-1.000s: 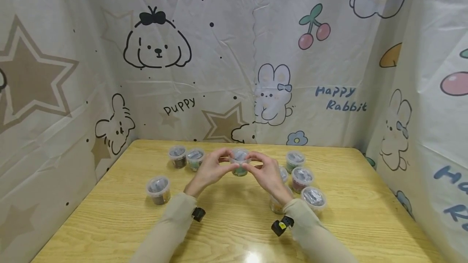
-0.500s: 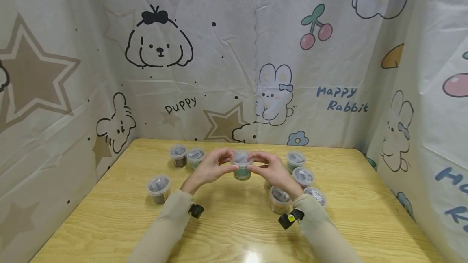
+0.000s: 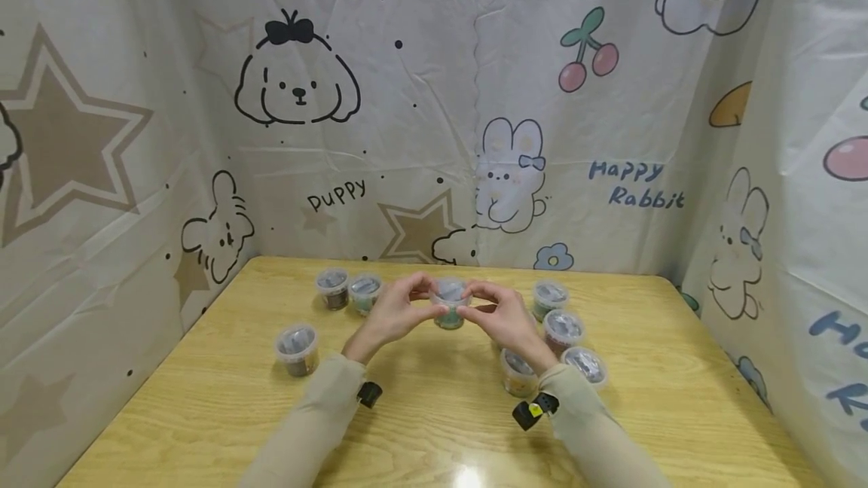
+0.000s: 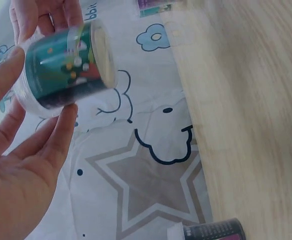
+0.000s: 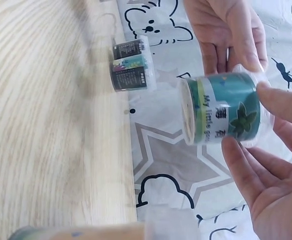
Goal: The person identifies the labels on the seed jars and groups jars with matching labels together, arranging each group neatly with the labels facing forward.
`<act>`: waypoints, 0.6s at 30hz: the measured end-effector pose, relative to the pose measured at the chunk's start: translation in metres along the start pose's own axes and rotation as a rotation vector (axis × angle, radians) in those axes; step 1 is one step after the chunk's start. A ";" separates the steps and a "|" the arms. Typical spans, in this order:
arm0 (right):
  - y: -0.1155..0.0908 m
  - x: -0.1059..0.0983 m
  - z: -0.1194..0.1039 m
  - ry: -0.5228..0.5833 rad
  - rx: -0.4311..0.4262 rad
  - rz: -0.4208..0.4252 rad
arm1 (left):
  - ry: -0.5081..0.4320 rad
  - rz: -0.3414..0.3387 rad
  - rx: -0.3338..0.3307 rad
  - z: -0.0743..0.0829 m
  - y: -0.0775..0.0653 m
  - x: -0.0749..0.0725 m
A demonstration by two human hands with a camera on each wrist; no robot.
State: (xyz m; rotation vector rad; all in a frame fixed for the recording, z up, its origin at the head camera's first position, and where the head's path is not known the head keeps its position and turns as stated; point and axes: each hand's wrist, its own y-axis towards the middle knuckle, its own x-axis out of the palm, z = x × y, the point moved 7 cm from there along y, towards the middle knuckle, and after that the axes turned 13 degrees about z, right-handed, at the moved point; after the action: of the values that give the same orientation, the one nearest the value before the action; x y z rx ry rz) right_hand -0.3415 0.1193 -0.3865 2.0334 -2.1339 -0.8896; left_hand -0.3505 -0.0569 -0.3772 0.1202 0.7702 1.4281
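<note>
Both hands hold one small lidded plastic tub (image 3: 450,316) upright above the table. Its clear lid is on, and the green label (image 5: 243,117) carries a leaf picture and "My little" lettering. From one side the left hand (image 3: 398,312) grips it between thumb and fingers near the lid. Opposite, the right hand (image 3: 503,315) pinches it the same way. In the left wrist view the tub (image 4: 60,67) shows its pale base towards the table, with a gap between. Nearest the right forearm stands a tub with an orange label (image 3: 520,376), partly covered by the wrist.
On the wooden table (image 3: 434,428), similar tubs stand left: two at the back (image 3: 333,291) and one nearer (image 3: 297,351). Several more stand right, including a reddish one (image 3: 563,331) and a front one (image 3: 585,366). A printed curtain (image 3: 407,134) encloses the back and sides.
The tub dips slightly towards the person, then rises a little again, both hands keeping their grip. The right forearm has shifted slightly right, uncovering more of the orange-labelled tub.
</note>
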 end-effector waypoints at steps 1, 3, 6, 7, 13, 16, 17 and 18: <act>0.000 0.000 -0.001 -0.011 -0.006 0.015 | 0.002 0.009 0.000 0.000 0.000 0.000; 0.000 -0.001 -0.002 -0.032 -0.009 0.042 | 0.001 0.021 0.008 0.000 0.000 0.000; -0.001 -0.002 -0.001 -0.045 -0.005 0.064 | -0.004 0.019 0.028 0.001 -0.001 0.003; -0.002 -0.002 -0.001 -0.046 -0.004 0.066 | -0.004 0.020 0.035 0.001 -0.001 0.003; 0.000 -0.002 0.003 -0.007 0.019 -0.011 | -0.050 0.016 0.023 0.003 -0.004 0.002; 0.002 -0.003 0.005 0.023 0.026 -0.083 | -0.104 -0.005 -0.001 -0.001 -0.004 0.002; 0.002 -0.004 0.004 0.033 0.020 -0.105 | -0.116 -0.014 -0.009 -0.001 -0.004 0.002; 0.002 -0.005 0.004 0.037 0.019 -0.123 | -0.122 -0.024 -0.011 -0.006 -0.003 0.003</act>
State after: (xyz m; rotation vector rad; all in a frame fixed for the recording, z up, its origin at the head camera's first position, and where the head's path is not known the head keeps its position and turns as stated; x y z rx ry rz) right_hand -0.3442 0.1251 -0.3876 2.1934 -2.0249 -0.8414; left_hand -0.3511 -0.0566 -0.3847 0.1878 0.6614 1.3891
